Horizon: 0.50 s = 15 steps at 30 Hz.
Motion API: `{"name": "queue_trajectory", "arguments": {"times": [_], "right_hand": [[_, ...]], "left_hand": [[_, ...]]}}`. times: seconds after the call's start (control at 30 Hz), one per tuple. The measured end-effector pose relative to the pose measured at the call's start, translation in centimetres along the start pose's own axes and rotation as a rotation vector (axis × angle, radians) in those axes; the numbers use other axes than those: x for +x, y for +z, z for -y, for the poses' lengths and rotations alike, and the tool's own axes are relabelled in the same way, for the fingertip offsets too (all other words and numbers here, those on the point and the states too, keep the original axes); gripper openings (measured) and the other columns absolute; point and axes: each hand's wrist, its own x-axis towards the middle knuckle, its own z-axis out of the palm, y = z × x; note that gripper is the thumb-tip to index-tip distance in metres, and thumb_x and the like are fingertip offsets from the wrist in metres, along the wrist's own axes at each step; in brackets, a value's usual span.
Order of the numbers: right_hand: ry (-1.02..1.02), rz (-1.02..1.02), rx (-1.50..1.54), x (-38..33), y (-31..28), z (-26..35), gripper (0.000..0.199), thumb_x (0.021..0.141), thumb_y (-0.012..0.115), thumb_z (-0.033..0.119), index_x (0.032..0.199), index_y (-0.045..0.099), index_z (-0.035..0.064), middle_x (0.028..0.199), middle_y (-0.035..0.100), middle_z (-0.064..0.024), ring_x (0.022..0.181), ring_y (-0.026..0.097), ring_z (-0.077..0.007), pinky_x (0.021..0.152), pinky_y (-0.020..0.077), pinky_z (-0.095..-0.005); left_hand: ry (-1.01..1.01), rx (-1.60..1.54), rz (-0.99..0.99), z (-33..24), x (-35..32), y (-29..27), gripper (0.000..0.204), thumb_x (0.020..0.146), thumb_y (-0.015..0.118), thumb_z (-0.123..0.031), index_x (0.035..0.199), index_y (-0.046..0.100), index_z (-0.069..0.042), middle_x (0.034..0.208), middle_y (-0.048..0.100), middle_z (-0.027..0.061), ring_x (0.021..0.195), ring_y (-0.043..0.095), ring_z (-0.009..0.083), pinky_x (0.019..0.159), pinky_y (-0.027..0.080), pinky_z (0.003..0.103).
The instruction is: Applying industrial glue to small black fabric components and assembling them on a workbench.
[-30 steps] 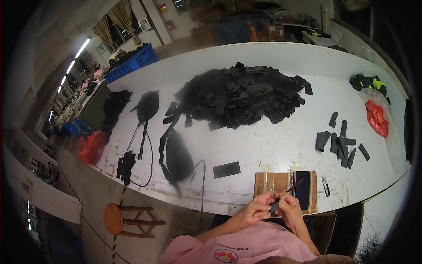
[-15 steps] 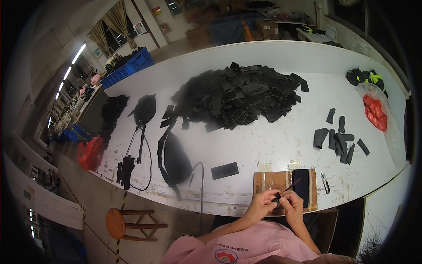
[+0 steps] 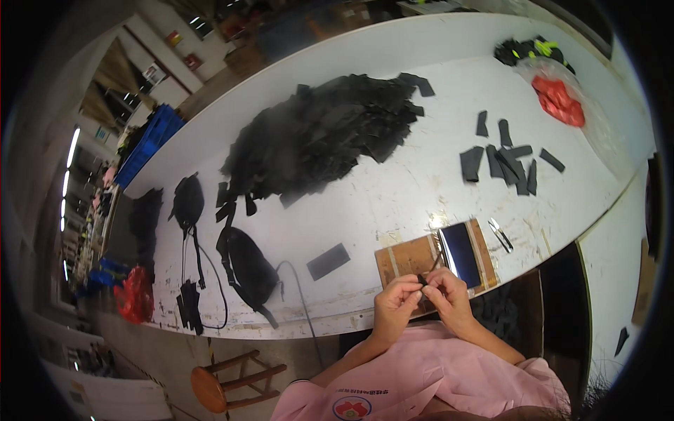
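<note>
Black, small and thin: a strap piece [image 3: 422, 279] pinched between both hands at the near edge of the white counter [image 3: 393, 189].

The left hand [image 3: 394, 306] and right hand [image 3: 446, 297] are drawn together, fingertips closed on the dark piece, which sits just above the pink sleeves. Directly beyond the hands lies a flat brown cardboard board [image 3: 411, 256] with pale tape stripes, and a glossy dark rectangular panel [image 3: 460, 245] rests on its right part. Just right of that lies a slim pair of metal tweezers [image 3: 500, 235]. Left of the hands sit a flat black rectangle [image 3: 328, 261] and a rounded, soft black pouch [image 3: 249, 266] with a cord. Far beyond is a heaped pile of matte black cut pieces [image 3: 323, 133]; beyond and right, scattered black strips [image 3: 509, 158].
</note>
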Motion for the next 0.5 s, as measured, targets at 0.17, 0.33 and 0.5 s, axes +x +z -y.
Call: {"name": "queue_trajectory", "arguments": {"times": [0.17, 0.33, 0.5], "right_hand": [[0.089, 0.002, -0.063, -0.3, -0.1, -0.2, 0.016, 0.078, 0.059, 0.01, 0.071, 0.049, -0.0004, 0.068, 0.049, -0.0076, 0.058, 0.044, -0.015, 0.052, 0.0356, -0.0269], [0.247, 0.007, 0.027, -1.1, -0.8, -0.6, 0.019, 0.081, 0.057, 0.015, 0.071, 0.051, -0.0004, 0.062, 0.049, -0.0053, 0.057, 0.043, -0.0111, 0.052, 0.0357, -0.0259], [0.399, 0.185, 0.362, -1.0, -2.0, 0.7, 0.015, 0.084, 0.055, 0.016, 0.078, 0.053, 0.0022, 0.072, 0.051, 0.002, 0.066, 0.043, -0.0042, 0.058, 0.0368, -0.0193]], "left_hand": [[-0.081, 0.052, -0.076, 0.1, -0.2, -0.2, 0.011, 0.077, 0.057, 0.006, 0.088, 0.055, 0.003, 0.08, 0.06, 0.0069, 0.064, 0.053, 0.0059, 0.052, 0.042, 0.017], [-0.256, -0.147, -0.024, -0.6, 0.4, -0.3, 0.02, 0.077, 0.055, 0.008, 0.095, 0.051, 0.001, 0.081, 0.058, 0.0051, 0.06, 0.051, 0.0035, 0.045, 0.035, 0.014], [-0.499, -0.6, 0.214, -1.8, 0.7, -0.7, 0.031, 0.077, 0.052, 0.008, 0.107, 0.045, 0.001, 0.079, 0.057, 0.0062, 0.04, 0.037, 0.0028, 0.037, 0.029, 0.015]]}}
